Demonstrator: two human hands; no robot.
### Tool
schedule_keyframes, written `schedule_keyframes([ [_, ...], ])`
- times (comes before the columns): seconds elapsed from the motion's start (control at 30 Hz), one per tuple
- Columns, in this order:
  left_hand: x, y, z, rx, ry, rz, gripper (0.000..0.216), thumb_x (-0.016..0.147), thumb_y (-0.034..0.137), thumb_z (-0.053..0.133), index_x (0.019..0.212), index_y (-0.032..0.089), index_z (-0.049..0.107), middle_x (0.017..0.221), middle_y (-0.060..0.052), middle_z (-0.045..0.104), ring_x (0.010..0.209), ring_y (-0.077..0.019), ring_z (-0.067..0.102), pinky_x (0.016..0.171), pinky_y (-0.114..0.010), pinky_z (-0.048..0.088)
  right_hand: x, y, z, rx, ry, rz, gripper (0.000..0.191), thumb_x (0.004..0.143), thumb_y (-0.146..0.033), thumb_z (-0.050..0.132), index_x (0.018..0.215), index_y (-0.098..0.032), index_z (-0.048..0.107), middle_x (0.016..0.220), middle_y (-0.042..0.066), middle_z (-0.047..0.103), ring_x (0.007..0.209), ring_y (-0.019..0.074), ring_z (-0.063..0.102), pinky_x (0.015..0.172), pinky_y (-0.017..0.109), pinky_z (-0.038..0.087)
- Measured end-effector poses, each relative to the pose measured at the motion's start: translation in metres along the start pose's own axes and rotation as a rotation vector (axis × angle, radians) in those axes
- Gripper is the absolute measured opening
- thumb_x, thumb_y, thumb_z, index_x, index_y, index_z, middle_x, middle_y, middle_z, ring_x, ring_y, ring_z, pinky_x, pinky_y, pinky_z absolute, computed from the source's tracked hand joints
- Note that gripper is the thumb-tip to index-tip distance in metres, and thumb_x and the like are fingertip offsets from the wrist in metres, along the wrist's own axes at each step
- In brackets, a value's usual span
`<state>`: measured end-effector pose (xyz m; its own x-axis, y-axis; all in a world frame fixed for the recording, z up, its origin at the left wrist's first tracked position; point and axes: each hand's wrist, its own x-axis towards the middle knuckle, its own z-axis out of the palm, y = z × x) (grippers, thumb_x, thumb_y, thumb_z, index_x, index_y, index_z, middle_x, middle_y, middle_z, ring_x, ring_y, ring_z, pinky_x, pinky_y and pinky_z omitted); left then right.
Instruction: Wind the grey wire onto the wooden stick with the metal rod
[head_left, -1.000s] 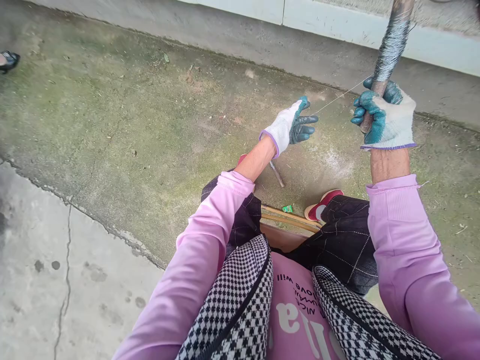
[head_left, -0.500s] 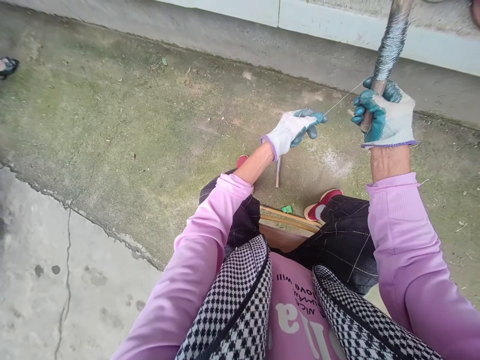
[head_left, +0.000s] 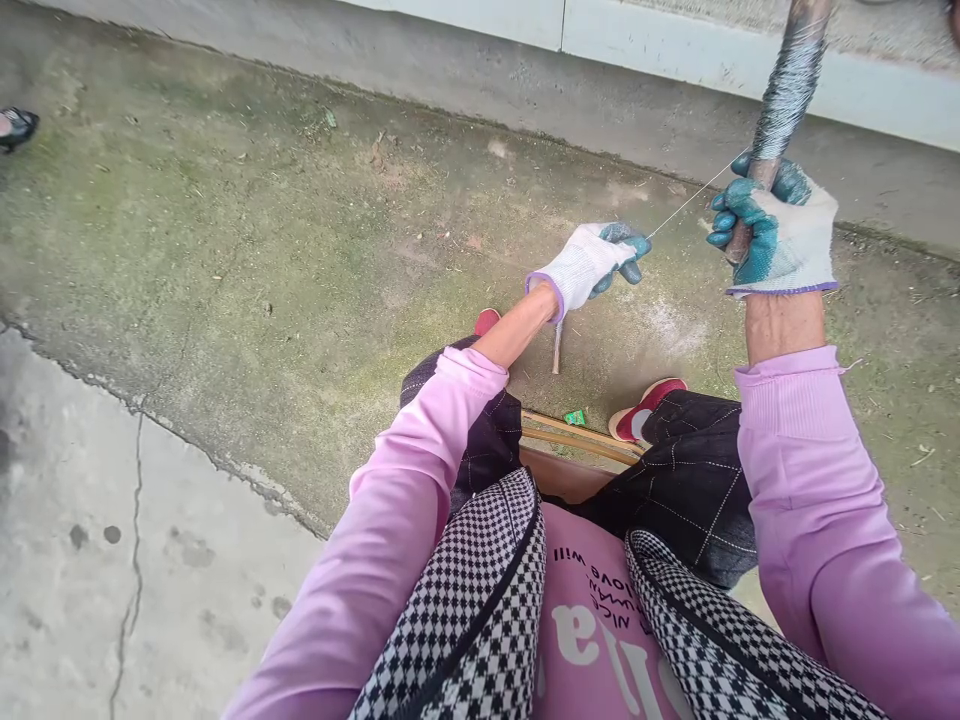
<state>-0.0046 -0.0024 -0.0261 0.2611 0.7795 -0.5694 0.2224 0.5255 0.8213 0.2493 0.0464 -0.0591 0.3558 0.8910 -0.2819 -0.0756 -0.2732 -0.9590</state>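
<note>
head: right grip [head_left: 784,230] clasps rod [head_left: 763,173], left grip [head_left: 600,258] pinches wire [head_left: 690,201]; green wrapper [head_left: 575,417] near shoe [head_left: 627,422].

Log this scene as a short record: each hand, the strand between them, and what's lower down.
Left hand: gloved, fingertips pinching a thin strand
Right hand: gloved, gripping a rod below its silvery winding
Strand: straight between the hands
Below left hand: short rod, partly hidden; hanging or lying, unclear
Ground: small green packet near the right shoe
</note>
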Motion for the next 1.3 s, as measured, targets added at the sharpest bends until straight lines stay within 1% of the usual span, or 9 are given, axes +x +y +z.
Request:
schedule_keyframes([
  [0.13, 0.001, 0.001, 0.001, -0.007, -0.007, -0.028, 0.034, 0.11, 0.054, 0.099, 0.129, 0.027, 0.09, 0.108, -0.016, 0.098, 0.104, -0.0314, 0.08, 0.089, -0.05, 0.061, -0.003, -0.002, 0.0, 0.007, -0.017, 0.001, 0.039, 0.066, -0.011, 0.091, 0.099, -0.03, 0.081, 0.07, -0.006, 0.069, 0.058, 0.0154, 0.059, 0.046, 0.025, 0.049],
  [0.27, 0.003, -0.002, 0.001, -0.026, 0.014, -0.022, 0.022, 0.112, 0.044, 0.096, 0.122, 0.026, 0.089, 0.107, -0.016, 0.098, 0.101, -0.0299, 0.079, 0.091, -0.052, 0.06, -0.006, -0.002, 0.001, 0.018, -0.024, -0.006, 0.039, 0.067, -0.009, 0.093, 0.099, -0.028, 0.082, 0.069, -0.006, 0.069, 0.058, 0.0142, 0.059, 0.045, 0.022, 0.045],
  [0.4, 0.003, -0.002, 0.001, -0.032, 0.025, -0.022, 0.019, 0.115, 0.042, 0.095, 0.121, 0.026, 0.087, 0.106, -0.014, 0.098, 0.105, -0.0312, 0.078, 0.099, -0.055, 0.06, -0.005, -0.002, 0.0, 0.003, -0.018, 0.002, 0.041, 0.07, -0.011, 0.099, 0.102, -0.029, 0.08, 0.072, -0.006, 0.069, 0.059, 0.0147, 0.061, 0.046, 0.024, 0.05],
  [0.6, 0.0, 0.001, -0.001, -0.022, 0.078, -0.028, 0.013, 0.124, 0.038, 0.083, 0.131, 0.028, 0.085, 0.121, -0.011, 0.1, 0.109, -0.03, 0.077, 0.102, -0.053, 0.06, 0.001, -0.003, -0.003, 0.011, 0.03, -0.01, 0.041, 0.072, -0.011, 0.101, 0.101, -0.029, 0.079, 0.072, -0.006, 0.066, 0.059, 0.0168, 0.063, 0.048, 0.028, 0.051],
  [0.77, 0.001, -0.001, -0.003, 0.026, 0.054, 0.012, 0.028, 0.127, 0.038, 0.075, 0.151, 0.027, 0.082, 0.119, -0.01, 0.099, 0.113, -0.0295, 0.076, 0.1, -0.048, 0.063, 0.001, -0.003, -0.004, 0.023, 0.011, -0.008, 0.039, 0.072, -0.011, 0.099, 0.1, -0.03, 0.081, 0.071, -0.006, 0.067, 0.058, 0.0163, 0.062, 0.047, 0.027, 0.051],
  [0.97, 0.008, -0.01, 0.002, 0.05, 0.007, 0.091, 0.019, 0.122, 0.019, 0.071, 0.127, 0.026, 0.088, 0.108, -0.007, 0.094, 0.1, -0.0251, 0.078, 0.096, -0.044, 0.062, -0.001, -0.004, -0.002, 0.02, 0.011, 0.008, 0.039, 0.069, -0.011, 0.1, 0.097, -0.03, 0.081, 0.069, -0.007, 0.068, 0.057, 0.0153, 0.062, 0.045, 0.026, 0.053],
  [1.17, 0.017, -0.01, -0.003, 0.401, 0.046, 0.369, 0.022, 0.108, 0.009, 0.078, 0.1, 0.024, 0.092, 0.134, -0.011, 0.094, 0.138, -0.0297, 0.081, 0.134, -0.039, 0.061, -0.002, -0.006, 0.0, -0.007, 0.004, 0.017, 0.04, 0.071, -0.004, 0.095, 0.099, -0.027, 0.081, 0.07, -0.006, 0.068, 0.057, 0.0152, 0.06, 0.047, 0.028, 0.054],
  [1.23, 0.015, -0.006, -0.003, 0.398, 0.077, 0.346, 0.019, 0.107, 0.01, 0.08, 0.099, 0.023, 0.093, 0.128, -0.011, 0.093, 0.137, -0.0314, 0.083, 0.128, -0.04, 0.065, -0.003, -0.007, 0.001, -0.005, 0.008, 0.024, 0.038, 0.072, -0.001, 0.091, 0.098, -0.026, 0.081, 0.069, -0.006, 0.067, 0.055, 0.0148, 0.06, 0.046, 0.027, 0.051],
  [1.3, 0.011, -0.001, 0.0, 0.257, 0.079, 0.251, 0.016, 0.108, 0.01, 0.081, 0.103, 0.021, 0.092, 0.117, -0.009, 0.091, 0.121, -0.0271, 0.086, 0.109, -0.036, 0.07, -0.004, -0.008, 0.001, -0.002, 0.013, 0.025, 0.037, 0.073, 0.001, 0.087, 0.098, -0.026, 0.081, 0.068, -0.006, 0.067, 0.054, 0.0145, 0.059, 0.045, 0.027, 0.049],
])
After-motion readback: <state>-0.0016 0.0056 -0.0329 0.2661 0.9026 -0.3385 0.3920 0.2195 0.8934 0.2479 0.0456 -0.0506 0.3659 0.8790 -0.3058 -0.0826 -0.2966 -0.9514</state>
